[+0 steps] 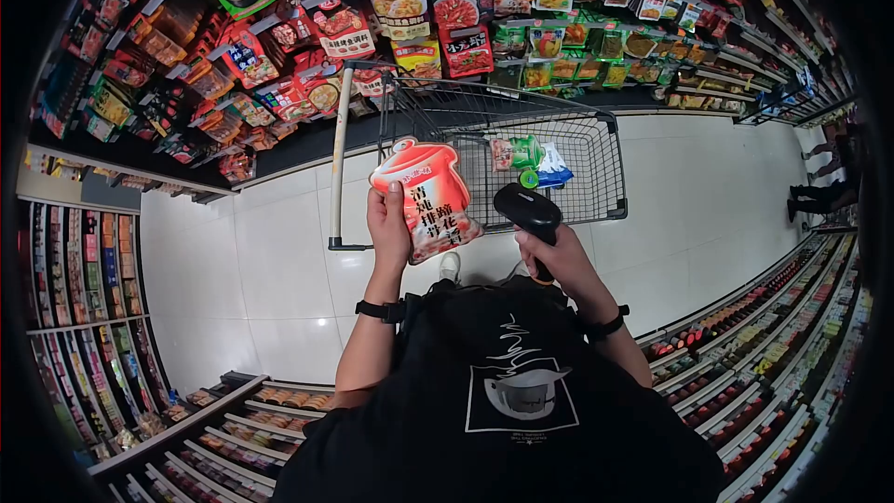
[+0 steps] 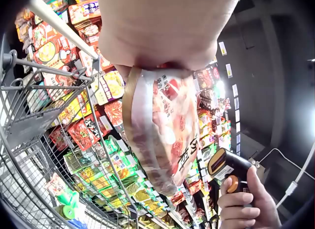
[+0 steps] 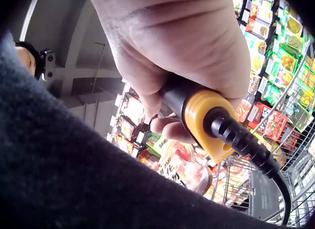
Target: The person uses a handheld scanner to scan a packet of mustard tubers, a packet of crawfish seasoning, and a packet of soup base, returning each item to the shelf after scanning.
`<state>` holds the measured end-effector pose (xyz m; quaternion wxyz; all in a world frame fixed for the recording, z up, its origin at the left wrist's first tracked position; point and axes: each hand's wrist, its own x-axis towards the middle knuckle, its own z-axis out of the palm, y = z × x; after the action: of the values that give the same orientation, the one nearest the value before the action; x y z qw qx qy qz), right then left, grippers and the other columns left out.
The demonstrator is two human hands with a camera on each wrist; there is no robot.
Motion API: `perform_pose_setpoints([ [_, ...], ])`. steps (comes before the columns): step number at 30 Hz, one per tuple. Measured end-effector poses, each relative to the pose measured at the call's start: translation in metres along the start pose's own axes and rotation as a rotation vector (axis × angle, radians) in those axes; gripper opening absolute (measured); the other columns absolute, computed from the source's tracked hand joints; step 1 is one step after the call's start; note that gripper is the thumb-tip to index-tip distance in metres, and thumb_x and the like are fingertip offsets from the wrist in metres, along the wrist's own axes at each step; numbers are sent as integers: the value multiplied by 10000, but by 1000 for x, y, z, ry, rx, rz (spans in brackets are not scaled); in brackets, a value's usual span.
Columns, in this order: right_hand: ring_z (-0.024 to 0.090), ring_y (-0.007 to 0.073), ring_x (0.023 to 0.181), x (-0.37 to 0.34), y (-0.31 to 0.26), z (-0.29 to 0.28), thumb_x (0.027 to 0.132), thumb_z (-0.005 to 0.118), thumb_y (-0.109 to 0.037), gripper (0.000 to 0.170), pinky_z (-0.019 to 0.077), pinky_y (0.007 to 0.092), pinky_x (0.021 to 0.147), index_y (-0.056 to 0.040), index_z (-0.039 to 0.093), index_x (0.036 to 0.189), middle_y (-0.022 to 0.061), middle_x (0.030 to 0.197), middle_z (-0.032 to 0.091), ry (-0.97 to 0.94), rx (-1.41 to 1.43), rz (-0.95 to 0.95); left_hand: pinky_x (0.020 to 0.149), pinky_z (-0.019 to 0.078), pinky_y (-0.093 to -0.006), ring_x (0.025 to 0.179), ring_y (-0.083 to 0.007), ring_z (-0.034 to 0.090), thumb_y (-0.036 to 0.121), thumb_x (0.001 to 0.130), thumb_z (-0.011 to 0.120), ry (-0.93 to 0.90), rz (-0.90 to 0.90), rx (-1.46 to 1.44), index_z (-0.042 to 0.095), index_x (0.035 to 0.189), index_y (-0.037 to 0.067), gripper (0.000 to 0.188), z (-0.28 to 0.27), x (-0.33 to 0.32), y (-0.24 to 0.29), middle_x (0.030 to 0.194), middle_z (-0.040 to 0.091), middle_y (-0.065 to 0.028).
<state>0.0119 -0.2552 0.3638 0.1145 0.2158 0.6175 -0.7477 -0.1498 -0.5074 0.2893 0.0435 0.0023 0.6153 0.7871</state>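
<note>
HEAD: left hand point(image 1: 389, 224) grips red pouch point(image 1: 430, 196), nine o'clock from black scanner point(image 1: 528, 209), gripped by right hand point(image 1: 570, 259); packets point(image 1: 529, 151) in cart point(image 1: 621, 172), twelve from scanner | LEFT WRIST: pouch at six below hand; scanner four o'clock from pouch | RIGHT WRIST: cable point(image 3: 287, 197) leaves scanner toward five

Left hand point(image 1: 391, 224): most fingers hidden behind red-and-white pot-shaped plastic pouch point(image 1: 430, 196). Right hand point(image 1: 565, 261) covers part of black handheld scanner point(image 1: 528, 209). Black ribbed cable point(image 3: 256, 154) cut off by right wrist view's bottom edge. Print on small green pack point(image 1: 528, 149) inside dark wire cart point(image 1: 596, 158) too small to read. Dark-clad bystander point(image 1: 821, 203) fades into shadow.
</note>
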Motion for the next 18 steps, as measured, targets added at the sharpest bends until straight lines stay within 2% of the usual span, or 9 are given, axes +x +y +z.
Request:
perform_pose_setpoints([
  [6, 606, 78, 630, -12, 3, -22, 1048, 727, -229, 268, 506, 255, 591, -12, 654, 1188, 1, 796, 643, 73, 51, -20, 934, 556, -292, 1053, -107, 675, 331, 1160, 565, -120, -24, 8, 625, 1310, 11, 359, 30, 6, -7, 1214, 726, -79],
  [9, 607, 76, 635, -19, 7, -34, 1047, 731, -224, 220, 503, 252, 591, -26, 667, 1117, -1, 785, 645, 100, 85, -31, 1004, 537, -309, 1146, -127, 665, 275, 1156, 576, -209, 4, 156, 606, 1381, 16, 344, 39, 15, -28, 1313, 704, -88],
  [12, 612, 76, 623, -32, 4, -42, 1049, 731, -220, 200, 499, 252, 580, -29, 672, 1041, 2, 783, 649, 172, 130, -54, 1021, 539, -318, 1162, -141, 673, 239, 1146, 596, -290, -107, 7, 598, 1386, 15, 328, 71, 9, -22, 1312, 704, -90],
  [15, 607, 79, 608, -39, 9, -52, 1049, 730, -211, 197, 497, 254, 568, -23, 672, 1047, 5, 781, 650, 237, 129, -59, 1022, 542, -320, 1160, -140, 675, 228, 1141, 607, -392, -88, 63, 598, 1382, 15, 322, 89, 6, -27, 1306, 706, -94],
  [18, 614, 75, 644, -46, 8, -59, 1043, 751, -259, 240, 516, 264, 589, -41, 650, 1057, -7, 800, 641, 245, 151, -73, 1001, 543, -311, 1134, -129, 674, 232, 1136, 620, -459, -78, 68, 612, 1312, 17, 278, 103, 6, -34, 1264, 717, -79],
])
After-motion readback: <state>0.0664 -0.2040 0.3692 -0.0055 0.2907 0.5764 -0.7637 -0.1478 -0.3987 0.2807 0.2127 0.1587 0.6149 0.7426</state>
